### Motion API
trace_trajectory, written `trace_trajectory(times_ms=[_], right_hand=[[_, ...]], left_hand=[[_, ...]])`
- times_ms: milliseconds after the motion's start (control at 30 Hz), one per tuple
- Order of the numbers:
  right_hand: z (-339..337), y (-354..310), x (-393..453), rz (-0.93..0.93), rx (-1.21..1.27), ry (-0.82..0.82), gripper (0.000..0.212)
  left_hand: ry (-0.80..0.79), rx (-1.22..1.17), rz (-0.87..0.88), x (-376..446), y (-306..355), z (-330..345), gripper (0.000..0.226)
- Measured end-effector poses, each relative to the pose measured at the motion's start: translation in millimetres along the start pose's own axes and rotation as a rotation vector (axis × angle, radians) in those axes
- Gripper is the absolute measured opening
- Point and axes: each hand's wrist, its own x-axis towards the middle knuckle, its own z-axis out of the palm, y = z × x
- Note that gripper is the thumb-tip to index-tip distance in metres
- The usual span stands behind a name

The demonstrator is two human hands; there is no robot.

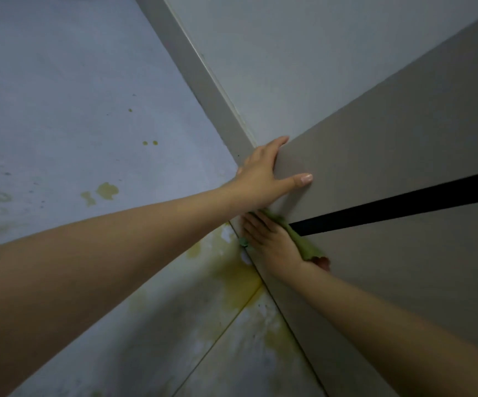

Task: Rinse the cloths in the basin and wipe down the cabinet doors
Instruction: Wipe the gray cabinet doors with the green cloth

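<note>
The left hand [269, 173] grasps the upper corner of the grey door [389, 173], thumb flat on its face and fingers wrapped over the edge at about 11 o'clock from the thumb. Directly at 6 o'clock from it, the right hand [272, 242] presses one green cloth [303, 242] flat against the same door's side edge, fingers straight over the fabric. One black gap [404, 204] runs from the cloth toward 2 o'clock across the door fronts. Beside the door edge, toward 9 o'clock, lies a stained pale wall [74, 110] with yellow blotches; the door face toward 3 o'clock is bare. Two hands, one cloth, one door corner in view
</note>
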Motion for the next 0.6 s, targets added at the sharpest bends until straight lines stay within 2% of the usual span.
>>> trace_trajectory(times_ms=[33,100,133,233,300,400,467,567,600], right_hand=[[12,-10,10,0.067,-0.014,0.14,0.054],[37,-29,7,0.107,-0.04,0.288,0.038],[58,-41,4,0.153,-0.154,0.463,0.034],[97,-74,-41,0.323,-0.157,0.654,0.033],[114,-92,-74,0.303,-0.137,0.614,0.041],[98,-84,-93,0.067,0.088,0.291,0.045],[71,-66,-82,0.007,0.083,0.187,0.05],[49,-64,-38,0.158,0.143,0.384,0.049],[45,-65,-30,0.189,0.156,0.354,0.048]], left_hand=[[0.019,0.017,-0.037,-4,-3,3,0.098],[0.012,0.032,-0.099,-12,-2,7,0.107],[0.006,0.017,-0.133,-16,1,10,0.113],[0.013,-0.03,-0.256,-25,11,19,0.123],[0.014,0.001,-0.3,-32,15,23,0.125],[-0.003,-0.034,-0.307,-38,11,33,0.129],[-0.04,-0.076,-0.345,-40,10,39,0.132],[-0.036,-0.114,-0.381,-40,14,46,0.139],[-0.028,-0.115,-0.385,-39,17,46,0.142]])
